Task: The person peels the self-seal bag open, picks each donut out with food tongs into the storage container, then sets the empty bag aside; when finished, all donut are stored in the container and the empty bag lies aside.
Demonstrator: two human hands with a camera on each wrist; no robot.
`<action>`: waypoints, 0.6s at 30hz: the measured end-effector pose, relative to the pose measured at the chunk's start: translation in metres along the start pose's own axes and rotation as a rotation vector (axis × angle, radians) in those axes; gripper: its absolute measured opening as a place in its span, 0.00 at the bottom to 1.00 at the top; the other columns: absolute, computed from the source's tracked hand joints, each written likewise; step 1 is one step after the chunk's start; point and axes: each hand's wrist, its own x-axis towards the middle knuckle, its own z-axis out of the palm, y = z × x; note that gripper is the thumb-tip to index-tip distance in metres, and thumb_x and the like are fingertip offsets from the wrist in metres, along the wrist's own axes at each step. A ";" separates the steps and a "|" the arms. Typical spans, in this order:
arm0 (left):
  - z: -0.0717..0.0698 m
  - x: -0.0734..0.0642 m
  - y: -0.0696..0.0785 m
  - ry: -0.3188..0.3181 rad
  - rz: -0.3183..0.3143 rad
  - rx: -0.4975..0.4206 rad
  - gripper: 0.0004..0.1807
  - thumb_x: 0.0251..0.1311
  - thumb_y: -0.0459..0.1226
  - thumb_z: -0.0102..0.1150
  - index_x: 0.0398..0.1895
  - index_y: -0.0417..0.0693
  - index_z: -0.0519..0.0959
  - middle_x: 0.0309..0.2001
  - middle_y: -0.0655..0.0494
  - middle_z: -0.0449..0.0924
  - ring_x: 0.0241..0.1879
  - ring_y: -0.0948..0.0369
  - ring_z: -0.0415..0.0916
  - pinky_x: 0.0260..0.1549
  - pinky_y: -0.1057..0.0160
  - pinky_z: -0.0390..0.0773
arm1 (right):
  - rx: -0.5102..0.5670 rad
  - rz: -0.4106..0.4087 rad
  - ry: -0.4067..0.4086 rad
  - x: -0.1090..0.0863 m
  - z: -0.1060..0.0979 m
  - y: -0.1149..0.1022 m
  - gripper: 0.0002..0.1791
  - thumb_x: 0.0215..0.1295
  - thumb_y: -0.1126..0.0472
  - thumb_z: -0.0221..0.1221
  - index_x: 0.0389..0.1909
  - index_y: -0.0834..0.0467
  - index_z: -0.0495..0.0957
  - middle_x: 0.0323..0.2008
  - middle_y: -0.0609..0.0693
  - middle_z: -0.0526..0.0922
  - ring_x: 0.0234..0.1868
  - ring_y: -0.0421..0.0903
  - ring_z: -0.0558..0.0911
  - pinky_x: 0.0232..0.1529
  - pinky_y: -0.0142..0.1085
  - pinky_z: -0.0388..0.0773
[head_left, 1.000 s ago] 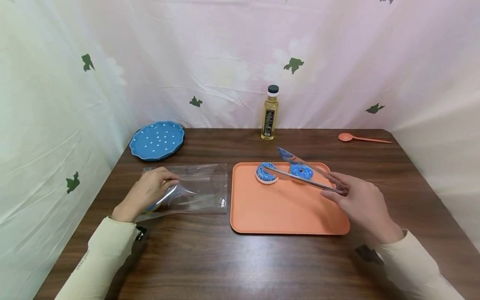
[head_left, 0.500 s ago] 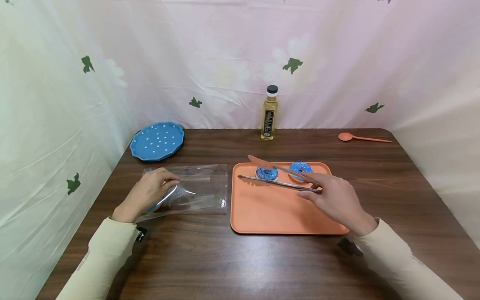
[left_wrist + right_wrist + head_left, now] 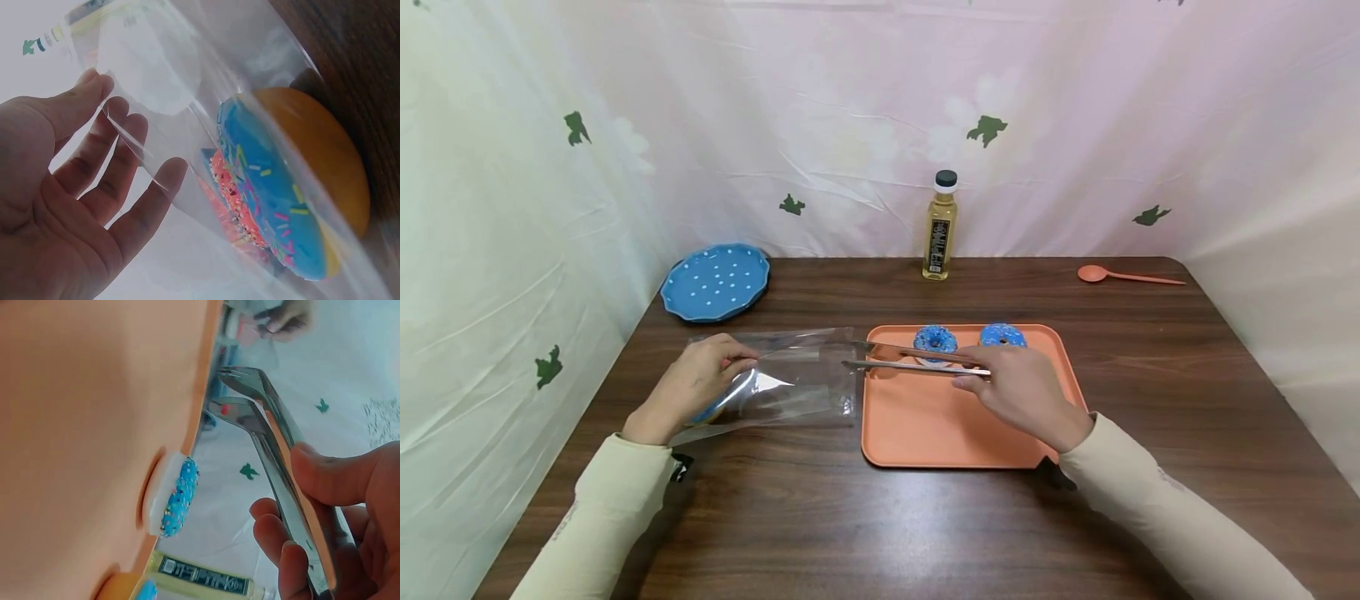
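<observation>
My left hand (image 3: 696, 379) pinches the upper film of a clear plastic bag (image 3: 805, 375) lying on the table. Inside the bag, in the left wrist view, are a blue-iced doughnut (image 3: 269, 194) with sprinkles and a red-pink sprinkled one (image 3: 232, 194) behind it. My right hand (image 3: 1018, 392) holds metal tongs (image 3: 278, 481) above an orange tray (image 3: 940, 433). The tongs' tips are parted with nothing between them, near the bag's right end. On the tray sit two blue doughnuts, a sprinkled one (image 3: 936, 332) and another (image 3: 992, 335) partly behind my right hand.
A blue polka-dot plate (image 3: 718, 279) lies at the back left. An oil bottle (image 3: 938, 237) stands behind the tray. At the back right lies an orange spoon (image 3: 1092, 273). Curtain-like cloth (image 3: 880, 108) surrounds the table's back and sides.
My right hand has carried the tongs leftward across the tray, from over the doughnuts to the bag's right end, and their arms have drawn closer together. The left hand keeps its place.
</observation>
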 end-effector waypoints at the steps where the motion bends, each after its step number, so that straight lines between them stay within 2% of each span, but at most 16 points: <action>1: 0.000 0.000 0.000 -0.001 -0.002 -0.002 0.12 0.71 0.37 0.59 0.50 0.42 0.86 0.48 0.47 0.82 0.48 0.47 0.78 0.51 0.40 0.75 | -0.010 -0.011 0.011 0.002 0.003 -0.001 0.19 0.58 0.51 0.73 0.49 0.53 0.88 0.35 0.48 0.88 0.24 0.43 0.79 0.20 0.38 0.71; 3: 0.000 0.000 0.000 -0.001 -0.006 -0.001 0.12 0.71 0.37 0.59 0.50 0.42 0.86 0.48 0.47 0.82 0.48 0.47 0.78 0.50 0.41 0.76 | -0.032 -0.037 0.032 0.005 0.008 -0.004 0.19 0.57 0.50 0.73 0.48 0.53 0.88 0.34 0.49 0.88 0.23 0.44 0.80 0.18 0.38 0.70; 5: 0.000 0.000 0.000 -0.002 -0.005 -0.003 0.12 0.71 0.37 0.59 0.50 0.42 0.86 0.48 0.46 0.82 0.49 0.47 0.78 0.50 0.41 0.76 | -0.031 -0.057 0.036 0.008 0.011 -0.007 0.19 0.57 0.50 0.73 0.48 0.53 0.88 0.30 0.50 0.88 0.19 0.42 0.76 0.16 0.36 0.68; 9: -0.001 0.000 0.000 0.002 -0.004 -0.007 0.12 0.72 0.37 0.59 0.50 0.41 0.86 0.48 0.45 0.82 0.49 0.46 0.78 0.49 0.42 0.77 | -0.027 -0.090 0.041 0.015 0.015 -0.013 0.19 0.57 0.50 0.73 0.49 0.53 0.88 0.32 0.50 0.88 0.18 0.42 0.77 0.13 0.35 0.65; 12: -0.002 0.000 0.001 0.008 -0.007 -0.009 0.12 0.72 0.37 0.59 0.49 0.41 0.86 0.48 0.45 0.82 0.49 0.46 0.78 0.49 0.42 0.77 | -0.025 -0.112 0.032 0.020 0.018 -0.017 0.20 0.58 0.50 0.73 0.50 0.53 0.87 0.37 0.51 0.89 0.22 0.44 0.81 0.13 0.33 0.63; 18: -0.002 0.000 0.002 -0.011 -0.016 -0.004 0.12 0.72 0.37 0.58 0.49 0.41 0.86 0.48 0.45 0.82 0.50 0.45 0.78 0.50 0.41 0.76 | -0.025 -0.142 0.013 0.029 0.028 -0.024 0.21 0.58 0.51 0.73 0.50 0.55 0.86 0.37 0.51 0.89 0.27 0.46 0.85 0.13 0.33 0.66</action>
